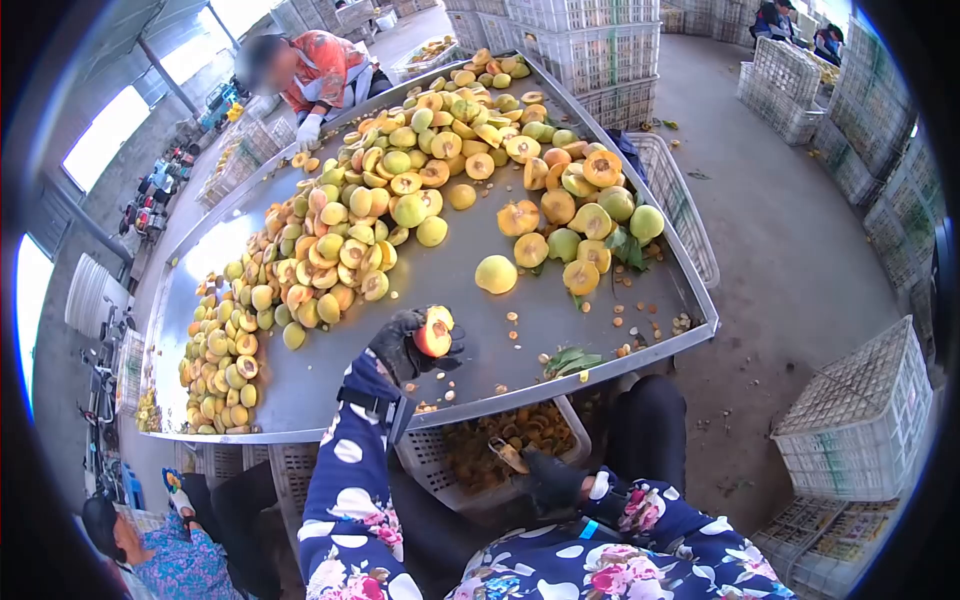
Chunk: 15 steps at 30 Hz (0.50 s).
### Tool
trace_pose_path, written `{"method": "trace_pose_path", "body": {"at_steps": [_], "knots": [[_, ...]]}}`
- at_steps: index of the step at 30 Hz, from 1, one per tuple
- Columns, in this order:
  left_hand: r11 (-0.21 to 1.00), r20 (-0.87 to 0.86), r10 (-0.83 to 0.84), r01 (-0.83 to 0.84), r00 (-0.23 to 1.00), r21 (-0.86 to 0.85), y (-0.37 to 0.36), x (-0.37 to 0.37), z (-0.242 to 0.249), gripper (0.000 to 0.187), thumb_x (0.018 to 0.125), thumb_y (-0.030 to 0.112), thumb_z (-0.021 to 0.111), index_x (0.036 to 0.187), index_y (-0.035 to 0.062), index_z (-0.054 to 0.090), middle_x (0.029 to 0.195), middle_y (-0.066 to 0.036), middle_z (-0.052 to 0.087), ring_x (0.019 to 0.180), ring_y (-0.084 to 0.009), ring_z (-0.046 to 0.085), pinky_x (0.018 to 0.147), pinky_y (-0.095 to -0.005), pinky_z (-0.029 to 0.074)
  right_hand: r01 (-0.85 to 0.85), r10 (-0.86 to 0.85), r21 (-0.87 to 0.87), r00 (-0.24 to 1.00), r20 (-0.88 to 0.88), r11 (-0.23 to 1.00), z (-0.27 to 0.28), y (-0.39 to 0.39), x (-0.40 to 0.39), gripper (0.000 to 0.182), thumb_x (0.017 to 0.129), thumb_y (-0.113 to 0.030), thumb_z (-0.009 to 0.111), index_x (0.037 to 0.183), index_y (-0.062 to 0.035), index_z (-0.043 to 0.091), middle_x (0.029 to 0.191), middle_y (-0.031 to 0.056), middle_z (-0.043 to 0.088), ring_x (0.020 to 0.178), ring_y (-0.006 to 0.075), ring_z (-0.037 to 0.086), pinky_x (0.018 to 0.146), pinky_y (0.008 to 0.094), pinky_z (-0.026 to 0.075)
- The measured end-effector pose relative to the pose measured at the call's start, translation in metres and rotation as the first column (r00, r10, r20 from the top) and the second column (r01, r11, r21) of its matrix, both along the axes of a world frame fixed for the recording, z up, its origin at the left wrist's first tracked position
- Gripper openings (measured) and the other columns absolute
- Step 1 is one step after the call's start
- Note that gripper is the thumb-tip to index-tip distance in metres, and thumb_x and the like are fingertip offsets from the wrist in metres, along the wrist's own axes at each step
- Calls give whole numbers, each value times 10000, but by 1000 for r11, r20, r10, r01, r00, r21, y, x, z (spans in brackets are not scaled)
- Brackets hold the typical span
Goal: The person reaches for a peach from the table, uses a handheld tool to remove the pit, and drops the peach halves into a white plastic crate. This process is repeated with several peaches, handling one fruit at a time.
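My left hand [396, 345], in a dark glove, grips a cut peach [434, 334] just above the near edge of the metal table [440, 250]. Its cut side faces up and shows a dark hollow, with reddish skin below. Lower down, my gloved right hand [553, 482] is closed around a small metal tool with a looped end [508, 455]. That tool sits over a white crate [425, 455] of brownish-orange fruit pieces under the table edge. Ahead on the tabletop, several halved peaches [590, 225] lie near a whole-looking yellow one [496, 274].
A large heap of halved peaches [345, 235] spreads across the table's left and far side. Green leaves [572, 361] and loose pits lie by the near edge. A person [325, 75] works across the table; another [180, 555] sits lower left. Crates [855, 415] stand at right.
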<state>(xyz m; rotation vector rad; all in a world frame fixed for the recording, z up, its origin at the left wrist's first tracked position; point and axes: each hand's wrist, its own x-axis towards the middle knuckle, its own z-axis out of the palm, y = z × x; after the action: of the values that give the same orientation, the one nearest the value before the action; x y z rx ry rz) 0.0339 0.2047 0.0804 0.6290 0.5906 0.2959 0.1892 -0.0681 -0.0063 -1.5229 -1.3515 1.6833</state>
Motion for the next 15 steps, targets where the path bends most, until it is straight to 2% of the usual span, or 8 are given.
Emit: {"method": "trace_pose_path", "body": {"at_steps": [1,3,4,6,9,11,12,15], "knots": [[995,26,73,-71,997,-66,-17,-8,16,494,803,279,432,1210,2,402,1155,-235,486,940,-426,539,761,-556,459,10,-15,144,999,30,990,-6,-3,-2,261,848,-192,520,1027,-27,426,677,76,530,531,140,515,461,283,408],[982,172,184,-176,968,-62,-51,-23,32,559,822,343,356,1235,-35,364,1195,-232,456,1009,-401,515,776,-531,466,-9,25,160,995,-97,987,3,-5,1,249,847,-182,524,1032,-44,432,702,57,529,578,123,520,494,268,418],[970,119,244,-243,963,-23,-66,-26,40,519,828,326,369,1196,-39,404,1157,-230,484,980,-396,528,783,-540,460,-18,45,168,987,-157,986,9,-4,3,244,847,-177,526,1035,-52,436,714,47,529,602,114,523,511,261,423],[939,70,321,-327,944,104,-91,-35,42,573,830,398,389,1188,-49,411,1137,-234,494,972,-372,534,784,-523,464,-8,10,8,963,-269,1000,23,-4,6,241,840,-164,528,1037,-43,461,783,62,535,676,124,505,584,271,407],[915,247,391,-343,887,-214,-124,-42,43,672,817,482,398,1225,-51,363,1170,-238,467,1001,-362,518,815,-512,450,35,-112,-157,851,-513,987,47,-7,10,231,831,-156,542,1027,-58,467,780,27,516,640,92,480,551,229,390],[898,298,431,-372,851,-237,-139,-45,37,713,806,494,432,1252,-51,324,1202,-231,445,1044,-362,491,872,-502,415,66,-198,-222,734,-649,973,63,-9,11,225,830,-155,546,1020,-71,460,757,6,502,596,72,467,515,207,379],[888,317,454,-395,833,-235,-147,-43,35,711,805,488,440,1253,-51,324,1210,-230,439,1054,-362,483,890,-501,402,109,-144,-97,838,-527,989,75,-10,10,218,836,-153,543,1020,-88,448,723,-3,489,551,65,457,473,206,369],[817,345,577,-519,740,-254,-170,-30,35,651,822,433,442,1250,-46,335,1231,-218,426,1098,-348,453,946,-494,351,110,-126,-62,857,-499,992,93,-13,7,220,837,-155,551,1019,-94,443,691,-8,480,528,61,447,455,209,357]]}}
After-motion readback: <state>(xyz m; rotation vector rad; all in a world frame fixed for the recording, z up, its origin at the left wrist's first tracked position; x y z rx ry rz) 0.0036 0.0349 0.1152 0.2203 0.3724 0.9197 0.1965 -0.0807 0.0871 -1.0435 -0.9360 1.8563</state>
